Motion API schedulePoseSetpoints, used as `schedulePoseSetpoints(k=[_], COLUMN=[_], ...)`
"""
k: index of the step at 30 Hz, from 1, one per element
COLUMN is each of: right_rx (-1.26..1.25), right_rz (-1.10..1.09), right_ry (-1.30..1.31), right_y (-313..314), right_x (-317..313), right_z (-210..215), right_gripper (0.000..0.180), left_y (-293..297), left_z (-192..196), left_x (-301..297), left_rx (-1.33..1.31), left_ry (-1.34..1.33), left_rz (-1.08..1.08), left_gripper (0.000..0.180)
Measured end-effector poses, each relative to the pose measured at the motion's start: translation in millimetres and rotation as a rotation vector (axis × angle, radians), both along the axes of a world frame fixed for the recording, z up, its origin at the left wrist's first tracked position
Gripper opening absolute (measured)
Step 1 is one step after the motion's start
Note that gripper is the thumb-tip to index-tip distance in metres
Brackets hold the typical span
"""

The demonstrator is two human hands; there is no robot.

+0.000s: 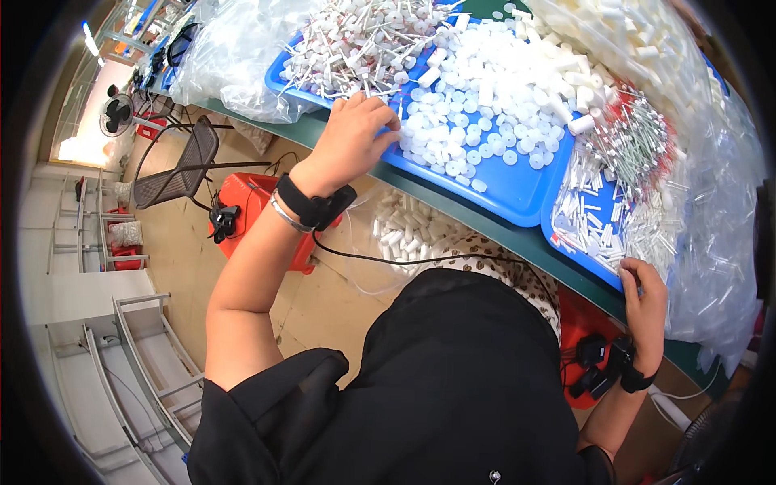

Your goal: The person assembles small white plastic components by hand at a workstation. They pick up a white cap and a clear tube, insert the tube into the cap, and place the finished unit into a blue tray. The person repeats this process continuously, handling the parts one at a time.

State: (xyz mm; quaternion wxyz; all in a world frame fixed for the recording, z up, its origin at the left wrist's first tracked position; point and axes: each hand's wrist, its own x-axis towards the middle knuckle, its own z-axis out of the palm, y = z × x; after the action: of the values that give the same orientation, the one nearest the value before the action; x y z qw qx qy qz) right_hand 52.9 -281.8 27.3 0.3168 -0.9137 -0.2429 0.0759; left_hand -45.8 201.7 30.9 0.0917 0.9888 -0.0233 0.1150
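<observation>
My left hand (352,137) reaches to the near right corner of a blue tray (279,74). Its fingers are curled, and their tips are partly hidden. Thin white rods with translucent round caps (356,48) are heaped in that tray. Beside it, a second blue tray (517,194) holds many translucent white discs (465,129) and thicker white foam-like cylinders (558,73). At the near edge of a third blue tray (578,242), my right hand (645,301) is bent with thumb and forefinger close together. Short white tubes (594,230) lie in it, near a pile of thin metal pins (634,141).
Clear plastic bags lie at the far left (242,69) and right (703,242) of the green table (485,222). A black cable (404,261) runs from my left wristband. Below are a bag of white cylinders (408,230), a red stool (250,206) and a chair (182,166).
</observation>
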Motion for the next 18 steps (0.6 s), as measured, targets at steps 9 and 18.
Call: schedulePoseSetpoints(k=[9, 18], right_rx=[0.003, 0.012], right_rz=[0.004, 0.009], right_ry=[-0.010, -0.010], right_y=[0, 1], right_x=[0, 1], right_z=[0, 0], right_gripper=[0.014, 0.014], left_y=[59, 134], left_z=[66, 34], left_x=[31, 33], left_rx=[-0.595, -0.304], left_ry=[-0.154, -0.325], left_rz=[0.180, 0.412], left_gripper=[0.017, 0.041])
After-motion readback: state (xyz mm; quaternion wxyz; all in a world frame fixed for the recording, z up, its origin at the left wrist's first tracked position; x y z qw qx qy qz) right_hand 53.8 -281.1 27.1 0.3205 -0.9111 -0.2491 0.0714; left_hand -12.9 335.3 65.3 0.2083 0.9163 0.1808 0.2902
